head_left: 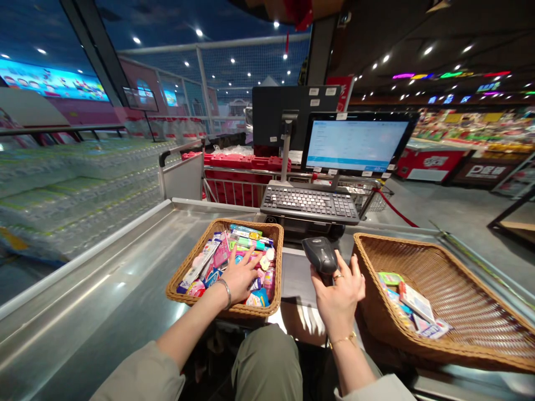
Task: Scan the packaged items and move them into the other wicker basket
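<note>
My left hand (240,277) lies over the goods in a square wicker basket (175,280), fingers spread and palm down. Under it are small bright packets and tubes, toothpaste-like boxes (201,260) among them; nothing shows gripped. My right hand (340,295) holds a black handheld barcode scanner (320,254) by its handle, with the head pointing forward. Part of the handle is hidden behind the fingers. Right of that hand stands a larger wicker basket (468,289), where a white and red box (417,301) and several packets rest at the near left.
Beyond the baskets are a black keyboard (309,201) and a lit monitor (355,143) on a stand. A metal counter (125,284) with a raised edge runs to the left. Behind the keyboard stands a shopping cart (234,181). Stacked bottles (75,189) fill the left side.
</note>
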`<state>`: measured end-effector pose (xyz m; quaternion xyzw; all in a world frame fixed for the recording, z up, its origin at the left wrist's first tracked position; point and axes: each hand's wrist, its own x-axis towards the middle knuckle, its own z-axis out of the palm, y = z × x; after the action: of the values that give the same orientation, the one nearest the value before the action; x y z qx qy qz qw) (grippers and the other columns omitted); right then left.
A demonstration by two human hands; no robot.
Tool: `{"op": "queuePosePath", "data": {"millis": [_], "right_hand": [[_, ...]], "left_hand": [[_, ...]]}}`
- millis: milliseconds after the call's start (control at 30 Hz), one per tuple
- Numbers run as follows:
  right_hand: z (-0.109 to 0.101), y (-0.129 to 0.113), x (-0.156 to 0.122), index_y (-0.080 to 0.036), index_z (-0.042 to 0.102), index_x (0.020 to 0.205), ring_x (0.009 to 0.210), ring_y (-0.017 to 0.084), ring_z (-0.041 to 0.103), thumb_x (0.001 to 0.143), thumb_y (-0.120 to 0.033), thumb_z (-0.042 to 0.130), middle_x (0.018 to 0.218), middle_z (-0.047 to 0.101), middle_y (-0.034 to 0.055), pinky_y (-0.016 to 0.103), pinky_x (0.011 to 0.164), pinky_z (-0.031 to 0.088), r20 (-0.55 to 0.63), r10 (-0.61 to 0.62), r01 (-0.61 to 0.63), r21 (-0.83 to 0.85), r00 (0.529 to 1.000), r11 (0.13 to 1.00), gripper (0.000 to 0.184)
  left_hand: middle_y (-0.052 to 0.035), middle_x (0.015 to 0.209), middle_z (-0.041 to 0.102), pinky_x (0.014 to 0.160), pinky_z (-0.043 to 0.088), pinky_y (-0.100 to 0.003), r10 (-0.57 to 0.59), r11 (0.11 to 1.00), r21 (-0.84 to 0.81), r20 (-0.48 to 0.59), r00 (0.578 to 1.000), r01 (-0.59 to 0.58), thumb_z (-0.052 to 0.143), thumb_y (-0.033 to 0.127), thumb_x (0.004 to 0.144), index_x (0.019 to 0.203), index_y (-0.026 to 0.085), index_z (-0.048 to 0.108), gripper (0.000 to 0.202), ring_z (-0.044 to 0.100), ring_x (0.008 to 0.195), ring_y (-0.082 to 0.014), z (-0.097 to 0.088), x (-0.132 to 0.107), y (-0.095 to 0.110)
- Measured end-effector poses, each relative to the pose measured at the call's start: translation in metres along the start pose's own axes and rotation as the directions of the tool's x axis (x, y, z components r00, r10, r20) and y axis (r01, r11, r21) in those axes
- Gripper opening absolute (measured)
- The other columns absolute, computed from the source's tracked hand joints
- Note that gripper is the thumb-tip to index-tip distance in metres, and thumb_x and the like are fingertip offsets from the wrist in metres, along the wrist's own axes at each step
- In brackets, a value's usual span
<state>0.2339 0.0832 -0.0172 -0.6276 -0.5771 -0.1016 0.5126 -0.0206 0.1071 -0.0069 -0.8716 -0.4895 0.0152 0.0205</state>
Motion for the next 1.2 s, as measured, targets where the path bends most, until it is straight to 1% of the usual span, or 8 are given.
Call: {"op": "queuePosePath", "data": {"millis": [200, 333, 433, 633, 833, 933, 1067, 1200], "right_hand": [[0.000, 0.001, 0.000, -0.019, 0.067, 0.100, 0.139, 0.034, 0.034, 0.082, -0.044, 0.059, 0.130, 0.061, 0.0111, 0.063, 0.109, 0.020, -0.002, -0.006, 0.006, -0.002, 1.000, 1.000, 0.032], [0.000, 0.001, 0.000, -0.019, 0.067, 0.098, 0.139, 0.034, 0.033, 0.083, -0.045, 0.059, 0.130, 0.061, 0.0107, 0.062, 0.110, 0.019, 0.005, 0.004, -0.004, 0.002, 1.000, 1.000, 0.031], [0.000, 0.000, 0.000, -0.019, 0.068, 0.095, 0.138, 0.034, 0.034, 0.083, -0.046, 0.058, 0.129, 0.061, 0.0113, 0.061, 0.110, 0.018, 0.015, 0.009, -0.009, 0.004, 1.000, 1.000, 0.031], [-0.001, 0.000, 0.000, -0.020, 0.068, 0.094, 0.139, 0.033, 0.033, 0.082, -0.044, 0.060, 0.130, 0.061, 0.0103, 0.062, 0.110, 0.019, 0.013, 0.011, -0.011, 0.012, 1.000, 1.000, 0.028], [0.000, 0.000, 0.000, -0.020, 0.068, 0.097, 0.140, 0.032, 0.033, 0.081, -0.043, 0.061, 0.131, 0.061, 0.0102, 0.064, 0.110, 0.019, 0.017, 0.014, -0.015, 0.009, 1.000, 1.000, 0.029], [-0.001, -0.001, 0.000, -0.020, 0.068, 0.094, 0.139, 0.033, 0.033, 0.082, -0.044, 0.058, 0.130, 0.062, 0.0102, 0.063, 0.110, 0.019, 0.011, 0.017, -0.017, 0.015, 1.000, 1.000, 0.029], [-0.001, 0.000, 0.000, -0.019, 0.068, 0.090, 0.139, 0.033, 0.033, 0.082, -0.047, 0.057, 0.129, 0.062, 0.0108, 0.061, 0.110, 0.018, 0.015, 0.017, -0.017, 0.010, 1.000, 1.000, 0.031], [-0.002, 0.001, 0.001, -0.020, 0.068, 0.091, 0.139, 0.033, 0.033, 0.082, -0.047, 0.057, 0.129, 0.062, 0.0109, 0.061, 0.110, 0.017, 0.020, 0.022, -0.023, 0.008, 1.000, 1.000, 0.031]], "left_hand": [[-0.0078, 0.152, 0.042, 0.111, -0.008, -0.072, -0.022, 0.999, -0.046, -0.055, 0.998, 0.019, 0.066, 0.038, 0.078, 0.092, 0.022, 0.068, 0.021, 0.020, 0.146, -0.0371, -0.012, 0.001, 0.001], [-0.0068, 0.151, 0.042, 0.110, -0.011, -0.072, -0.034, 0.994, -0.110, -0.102, 0.994, 0.022, 0.065, 0.035, 0.079, 0.091, 0.023, 0.066, 0.017, 0.020, 0.146, -0.0367, -0.031, 0.000, -0.002], [-0.0055, 0.153, 0.040, 0.108, -0.012, -0.073, -0.067, 0.977, -0.208, -0.122, 0.990, 0.040, 0.064, 0.036, 0.080, 0.099, 0.026, 0.066, 0.021, 0.016, 0.147, -0.0356, -0.045, 0.002, -0.007], [-0.0050, 0.155, 0.035, 0.110, -0.003, -0.073, -0.137, 0.933, -0.350, -0.130, 0.982, 0.084, 0.065, 0.049, 0.081, 0.102, 0.027, 0.065, 0.031, 0.015, 0.148, -0.0347, -0.063, 0.004, -0.017], [-0.0058, 0.155, 0.035, 0.113, 0.000, -0.069, -0.167, 0.877, -0.476, -0.176, 0.970, 0.065, 0.063, 0.054, 0.081, 0.105, 0.027, 0.064, 0.037, 0.018, 0.147, -0.0318, -0.075, 0.003, -0.020], [-0.0070, 0.154, 0.037, 0.115, 0.003, -0.066, -0.192, 0.838, -0.544, -0.239, 0.952, 0.032, 0.061, 0.056, 0.080, 0.105, 0.025, 0.064, 0.039, 0.020, 0.147, -0.0310, -0.081, 0.003, -0.018], [-0.0072, 0.153, 0.038, 0.117, 0.005, -0.063, -0.237, 0.791, -0.611, -0.302, 0.923, 0.003, 0.063, 0.056, 0.078, 0.107, 0.026, 0.063, 0.042, 0.018, 0.147, -0.0298, -0.078, 0.007, -0.020], [-0.0074, 0.155, 0.036, 0.119, 0.013, -0.057, -0.281, 0.724, -0.689, -0.287, 0.916, 0.007, 0.065, 0.053, 0.077, 0.108, 0.025, 0.062, 0.041, 0.017, 0.148, -0.0274, -0.057, 0.011, -0.033]]}}
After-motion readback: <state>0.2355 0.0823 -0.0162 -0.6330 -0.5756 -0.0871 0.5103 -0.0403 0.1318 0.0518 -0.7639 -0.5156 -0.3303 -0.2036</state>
